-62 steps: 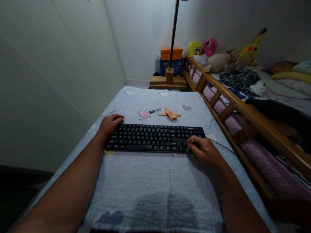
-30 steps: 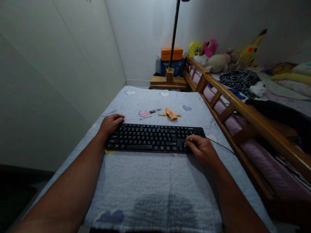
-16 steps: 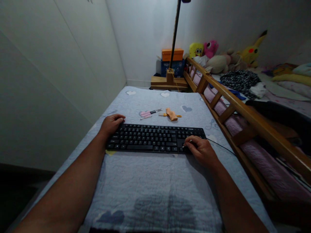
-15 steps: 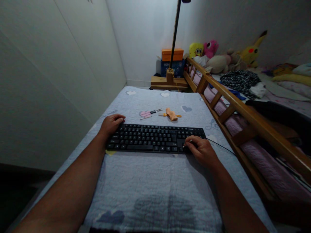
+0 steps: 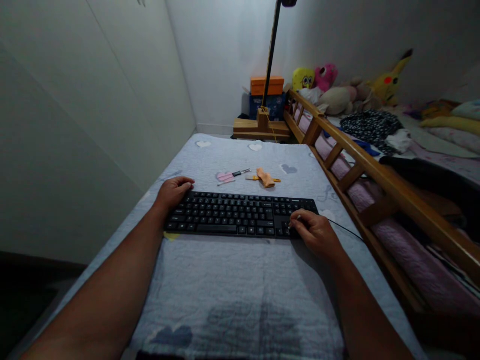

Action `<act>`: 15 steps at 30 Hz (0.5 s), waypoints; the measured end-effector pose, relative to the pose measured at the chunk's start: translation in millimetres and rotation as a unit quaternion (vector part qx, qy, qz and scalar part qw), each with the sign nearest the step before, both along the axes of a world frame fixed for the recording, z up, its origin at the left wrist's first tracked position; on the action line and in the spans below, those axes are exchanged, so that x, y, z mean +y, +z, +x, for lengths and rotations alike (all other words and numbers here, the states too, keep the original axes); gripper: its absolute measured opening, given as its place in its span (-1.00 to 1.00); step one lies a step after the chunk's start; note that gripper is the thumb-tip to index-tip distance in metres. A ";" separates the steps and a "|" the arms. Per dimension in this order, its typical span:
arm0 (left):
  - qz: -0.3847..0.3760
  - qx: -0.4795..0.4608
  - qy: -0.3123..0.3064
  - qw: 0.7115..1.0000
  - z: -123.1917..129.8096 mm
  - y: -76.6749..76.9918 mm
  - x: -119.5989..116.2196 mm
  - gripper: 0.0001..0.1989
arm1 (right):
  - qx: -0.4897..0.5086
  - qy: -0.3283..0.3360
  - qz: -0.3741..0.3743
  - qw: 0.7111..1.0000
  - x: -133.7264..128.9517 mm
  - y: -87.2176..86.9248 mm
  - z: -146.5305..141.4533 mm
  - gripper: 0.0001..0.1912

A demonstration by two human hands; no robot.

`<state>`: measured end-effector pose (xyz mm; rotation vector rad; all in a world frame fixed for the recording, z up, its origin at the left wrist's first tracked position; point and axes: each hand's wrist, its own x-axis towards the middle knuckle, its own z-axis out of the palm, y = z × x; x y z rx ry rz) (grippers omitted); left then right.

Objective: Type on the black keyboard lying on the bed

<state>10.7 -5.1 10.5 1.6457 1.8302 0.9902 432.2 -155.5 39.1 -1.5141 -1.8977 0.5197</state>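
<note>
The scene is viewed by one camera, which is worn on the person's head and directed forward and downward along the blue cloth (image 5: 232, 280). The keyboard (image 5: 228, 215) is seen from above, at a moderate distance, and the far wall (image 5: 221, 60) is also included.

Matt plastic keyboard (image 5: 232, 215), quilted cloth (image 5: 225, 280)

A bedroom in a home, where plush toys (image 5: 336, 101) sit along the wall (image 5: 225, 60) on a bed (image 5: 431, 151) edged by a wooden rail (image 5: 369, 163), among rumpled clothes (image 5: 369, 124) and piled bedding (image 5: 452, 126). Next to the rail, a heart-patterned quilt (image 5: 225, 270) is spread flat; beyond it, an orange box (image 5: 275, 86) rests on a blue box (image 5: 276, 107).
</note>
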 end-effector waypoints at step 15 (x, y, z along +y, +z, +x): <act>0.004 0.002 -0.003 1.000 -0.7 0.8 0.3 -0.68 | -0.006 0.030 0.004 1.000 0.4 -2.0 -10.3 -0.83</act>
